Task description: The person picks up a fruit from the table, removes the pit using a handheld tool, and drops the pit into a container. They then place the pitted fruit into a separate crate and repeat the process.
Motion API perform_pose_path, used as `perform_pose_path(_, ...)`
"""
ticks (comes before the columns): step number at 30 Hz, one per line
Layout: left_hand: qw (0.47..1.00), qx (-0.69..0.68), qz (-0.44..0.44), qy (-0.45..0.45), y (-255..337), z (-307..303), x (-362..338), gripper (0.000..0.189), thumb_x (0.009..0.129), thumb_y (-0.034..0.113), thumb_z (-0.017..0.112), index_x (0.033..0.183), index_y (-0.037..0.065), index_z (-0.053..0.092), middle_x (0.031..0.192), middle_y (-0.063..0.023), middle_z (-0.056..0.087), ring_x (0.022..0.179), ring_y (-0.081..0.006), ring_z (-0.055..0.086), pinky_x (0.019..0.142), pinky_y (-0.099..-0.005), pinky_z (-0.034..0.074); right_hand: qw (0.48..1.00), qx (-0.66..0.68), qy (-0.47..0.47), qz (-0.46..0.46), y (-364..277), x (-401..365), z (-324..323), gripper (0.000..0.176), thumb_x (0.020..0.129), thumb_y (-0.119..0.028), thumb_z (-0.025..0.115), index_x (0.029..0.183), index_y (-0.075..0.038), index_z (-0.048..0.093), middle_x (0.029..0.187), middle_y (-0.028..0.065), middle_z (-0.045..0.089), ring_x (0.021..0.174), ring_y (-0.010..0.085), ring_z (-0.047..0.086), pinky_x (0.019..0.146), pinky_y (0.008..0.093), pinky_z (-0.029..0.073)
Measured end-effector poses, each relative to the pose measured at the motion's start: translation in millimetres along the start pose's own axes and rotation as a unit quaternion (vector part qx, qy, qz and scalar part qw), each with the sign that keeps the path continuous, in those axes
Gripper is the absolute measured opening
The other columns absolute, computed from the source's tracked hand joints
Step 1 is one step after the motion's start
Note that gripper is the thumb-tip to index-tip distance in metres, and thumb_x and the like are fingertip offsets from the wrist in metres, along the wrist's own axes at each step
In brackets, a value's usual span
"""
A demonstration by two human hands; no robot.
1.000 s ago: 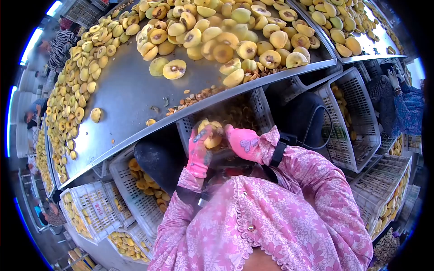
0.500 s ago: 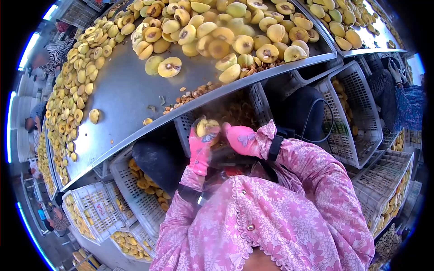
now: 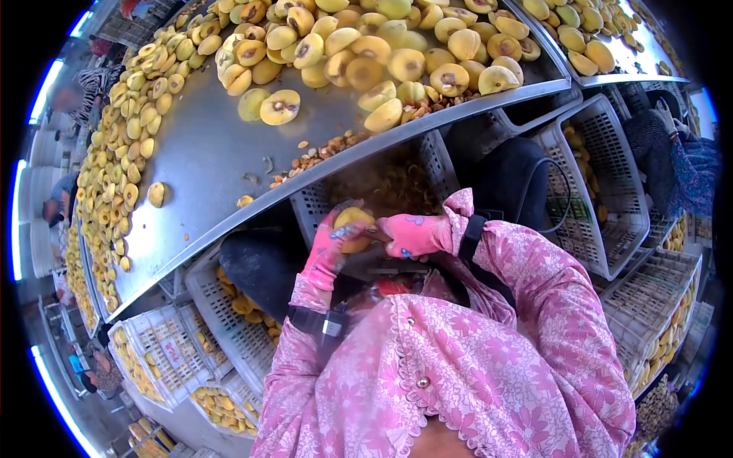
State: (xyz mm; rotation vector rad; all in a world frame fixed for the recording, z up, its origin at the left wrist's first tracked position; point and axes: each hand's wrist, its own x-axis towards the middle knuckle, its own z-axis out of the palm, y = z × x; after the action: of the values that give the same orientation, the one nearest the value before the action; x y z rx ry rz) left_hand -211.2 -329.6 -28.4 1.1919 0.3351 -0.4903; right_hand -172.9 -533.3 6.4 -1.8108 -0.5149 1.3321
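My left hand [image 3: 329, 246], in a pink glove, is wrapped round a yellow fruit [image 3: 353, 229]. Close at its right is my right hand [image 3: 414, 233], also pink-gloved, its fingers pressed together at the fruit; whatever they may grip is too small to make out. Both hands are over my lap, just below the edge of the metal table [image 3: 221, 153]. Beyond them a white crate [image 3: 437, 164] holds fruit pieces. Halved yellow fruits [image 3: 279, 107] lie on the table, and small brown pits [image 3: 324, 155] are scattered along its near edge.
Crates with fruit stand at the right [image 3: 603, 183] and lower left [image 3: 164, 355]. A second fruit-covered table [image 3: 634, 72] is at the upper right. A co-worker's blue patterned sleeve [image 3: 693, 175] shows at the far right, and other people sit along the left.
My left hand has turned and closed more around the fruit. My right hand has shifted slightly down, its fingers now at the fruit. The view has tilted a little.
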Motion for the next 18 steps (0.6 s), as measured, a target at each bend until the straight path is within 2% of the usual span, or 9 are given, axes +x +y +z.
perform_pose_path(2, 0.988, -0.151, -0.027, 0.007, 1, 5, -3, 0.043, 0.081, 0.018, 0.069, 0.117, 0.001, 0.053, 0.105, -0.0107, 0.062, 0.092, -0.0201, 0.062, 0.083, -0.0302, 0.05, 1.0, 0.02, 0.005, -0.003, 2, 0, 1, 0.028, 0.079, -0.015, 0.053, 0.101, 0.002, 0.048, 0.069, 0.0095, 0.056, 0.051, 0.0182, 0.057, 0.044, 0.0313, 0.047)
perform_pose_path(5, 0.979, -0.195, -0.039, 0.05, -2, 7, -8, 0.038, 0.084, 0.014, 0.065, 0.118, 0.001, 0.053, 0.11, -0.0108, 0.059, 0.096, -0.0188, 0.059, 0.083, -0.029, 0.048, 0.998, 0.065, 0.005, 0.0, -1, -3, 1, 0.029, 0.078, -0.015, 0.053, 0.101, 0.003, 0.05, 0.07, 0.0109, 0.057, 0.054, 0.0201, 0.058, 0.046, 0.0322, 0.047)
perform_pose_path(7, 0.994, -0.05, 0.012, 0.096, -7, 11, -11, 0.037, 0.083, 0.016, 0.066, 0.115, 0.001, 0.055, 0.106, -0.0099, 0.06, 0.093, -0.0174, 0.059, 0.081, -0.0281, 0.049, 0.998, 0.06, 0.006, -0.005, -3, -4, 5, 0.03, 0.077, -0.015, 0.053, 0.101, 0.004, 0.051, 0.074, 0.0139, 0.06, 0.06, 0.0242, 0.062, 0.052, 0.0344, 0.049)
perform_pose_path(8, 0.992, 0.023, 0.037, 0.119, -9, 12, -12, 0.036, 0.083, 0.017, 0.067, 0.114, 0.001, 0.056, 0.105, -0.0095, 0.061, 0.092, -0.0166, 0.059, 0.08, -0.0276, 0.049, 0.999, 0.008, 0.027, -0.035, 2, -1, 8, 0.031, 0.077, -0.015, 0.054, 0.102, 0.004, 0.051, 0.076, 0.0158, 0.061, 0.065, 0.0264, 0.063, 0.055, 0.0353, 0.049)
perform_pose_path(10, 0.989, 0.082, 0.023, 0.121, -11, 12, -11, 0.034, 0.082, 0.017, 0.068, 0.11, 0.001, 0.058, 0.101, -0.0084, 0.062, 0.089, -0.0155, 0.059, 0.078, -0.0267, 0.048, 0.988, -0.098, 0.068, -0.093, 10, 6, 17, 0.034, 0.077, -0.015, 0.055, 0.103, 0.006, 0.052, 0.082, 0.0196, 0.062, 0.075, 0.0309, 0.064, 0.062, 0.0371, 0.05)
perform_pose_path(13, 0.985, 0.137, 0.003, 0.108, -7, 14, -12, 0.032, 0.08, 0.017, 0.07, 0.106, 0.0, 0.061, 0.096, -0.0075, 0.064, 0.085, -0.0138, 0.06, 0.076, -0.0255, 0.048, 0.979, -0.201, 0.019, -0.04, 2, 3, 19, 0.036, 0.076, -0.016, 0.057, 0.105, 0.006, 0.052, 0.088, 0.0231, 0.063, 0.087, 0.035, 0.063, 0.07, 0.0386, 0.049)
perform_pose_path(17, 0.991, 0.098, 0.015, 0.087, -8, 11, -11, 0.034, 0.081, 0.016, 0.069, 0.109, -0.001, 0.059, 0.099, -0.0102, 0.064, 0.088, -0.0153, 0.061, 0.078, -0.0259, 0.049, 0.992, -0.093, 0.023, -0.088, 8, 4, 20, 0.031, 0.077, -0.015, 0.056, 0.101, 0.004, 0.052, 0.079, 0.0196, 0.062, 0.069, 0.0287, 0.063, 0.059, 0.0369, 0.049)
perform_pose_path(18, 0.993, 0.077, 0.023, 0.081, -6, 12, -10, 0.034, 0.081, 0.016, 0.069, 0.11, -0.001, 0.058, 0.1, -0.0112, 0.064, 0.089, -0.016, 0.061, 0.079, -0.0262, 0.049, 0.999, -0.017, 0.004, -0.042, 7, 3, 20, 0.027, 0.078, -0.015, 0.056, 0.098, 0.003, 0.052, 0.074, 0.0162, 0.06, 0.063, 0.0249, 0.06, 0.055, 0.035, 0.047)
